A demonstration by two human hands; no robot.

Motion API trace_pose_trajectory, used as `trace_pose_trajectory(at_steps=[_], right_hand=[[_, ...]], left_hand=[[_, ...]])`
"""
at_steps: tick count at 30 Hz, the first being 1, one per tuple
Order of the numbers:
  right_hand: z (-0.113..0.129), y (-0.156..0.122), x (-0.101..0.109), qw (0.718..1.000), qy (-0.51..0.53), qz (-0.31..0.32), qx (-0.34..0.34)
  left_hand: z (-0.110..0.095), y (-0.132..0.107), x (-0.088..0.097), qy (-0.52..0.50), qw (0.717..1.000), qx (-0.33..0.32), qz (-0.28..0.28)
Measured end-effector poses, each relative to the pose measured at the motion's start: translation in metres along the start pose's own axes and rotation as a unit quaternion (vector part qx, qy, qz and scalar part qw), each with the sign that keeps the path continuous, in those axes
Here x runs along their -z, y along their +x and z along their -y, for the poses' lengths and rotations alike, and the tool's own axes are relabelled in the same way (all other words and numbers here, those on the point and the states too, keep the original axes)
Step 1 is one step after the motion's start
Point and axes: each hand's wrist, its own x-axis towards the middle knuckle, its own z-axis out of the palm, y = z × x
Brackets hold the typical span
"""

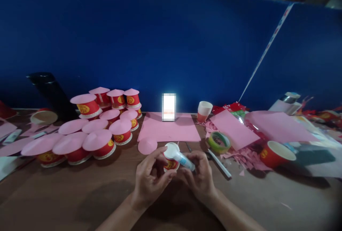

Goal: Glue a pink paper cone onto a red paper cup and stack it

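Observation:
My left hand (152,174) grips a small red paper cup (171,164) with a yellow emblem, its white round end facing up. In my right hand (200,174) is a glue stick (186,161), a pale tube with a blue label, tilted so that its tip is at the edge of the cup's white end. Just behind my left hand a pink paper cone (148,145) lies on the table. Pink paper sheets (171,131) are stacked beyond the cup.
Red cups with pink cone tops (99,140) stand in rows at left, some stacked. A black bottle (53,93) leans behind them. To the right are a tape roll (219,142), a pale stick-like tool (219,164), pink scraps (251,159) and a red cup (278,154). A blue partition (160,45) closes the back.

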Motion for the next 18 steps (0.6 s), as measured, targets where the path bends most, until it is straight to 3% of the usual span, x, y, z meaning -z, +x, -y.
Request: trace_pose_trajectory(at_steps=[3,6,11,14,18], right_hand=[[0.004,-0.003,0.0,0.995,-0.037,0.053,0.07],[0.01,0.002,0.001,0.986,-0.094,0.062,0.122],[0.012,0.007,0.002,0.975,-0.182,0.043,0.117],[0.01,0.007,0.003,0.974,-0.197,0.037,0.106],[0.01,0.008,0.007,0.967,-0.202,0.084,0.129]], left_hand=[[-0.007,0.006,0.0,-0.095,0.992,0.038,0.068],[-0.007,0.009,-0.003,-0.168,0.974,0.102,0.115],[0.007,0.007,-0.007,-0.255,0.939,0.221,0.064],[0.011,0.006,-0.009,-0.272,0.932,0.234,0.046],[0.006,0.007,-0.009,-0.261,0.935,0.231,0.056]])
